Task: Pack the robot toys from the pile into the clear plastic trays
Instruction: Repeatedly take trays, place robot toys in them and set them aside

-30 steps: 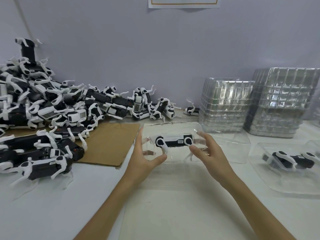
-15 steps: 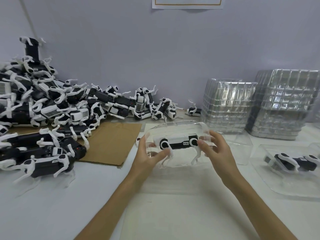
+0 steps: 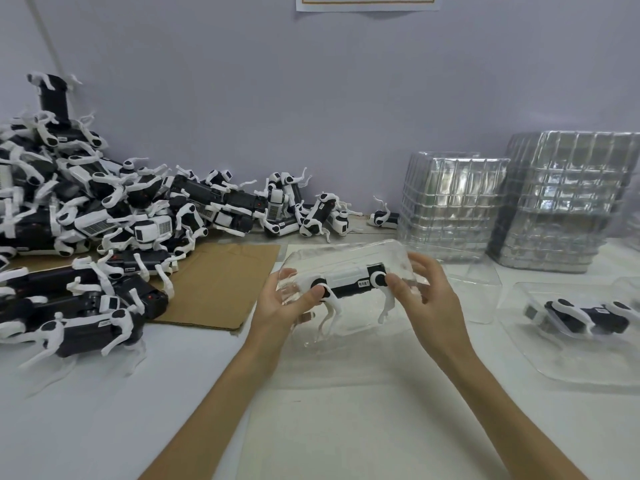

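Left grip (image 3: 280,306): thumb was pressed on the left round joint of one robot toy (image 3: 349,284), fingers curled behind the clear tray (image 3: 346,254), pinching toy and tray together. Right grip (image 3: 429,299): thumb was pressed on the toy's right round joint, with the other fingers bent loosely behind the tray's right end.

Robot toy: black and white body, lying lengthwise against the tray, white legs hanging down. The tray was held above the counter (image 3: 104,410), between both grips and tilted toward the camera.

Pile (image 3: 104,216): many black and white robot toys, heaped at the left against the wall and trailing rightward along it.

Cardboard sheet (image 3: 214,285): brown, flat on the counter, partly under the pile.

Tray stacks (image 3: 450,199): two tall stacks of clear trays stood side by side at the right rear.

Filled tray (image 3: 568,362): on the counter at the far right, with a second toy (image 3: 588,317) lying in it.

Spare tray (image 3: 481,292): clear, on the counter, behind the right grip.

Paper sheet (image 3: 367,1): on the wall, its top cut off by the upper edge.
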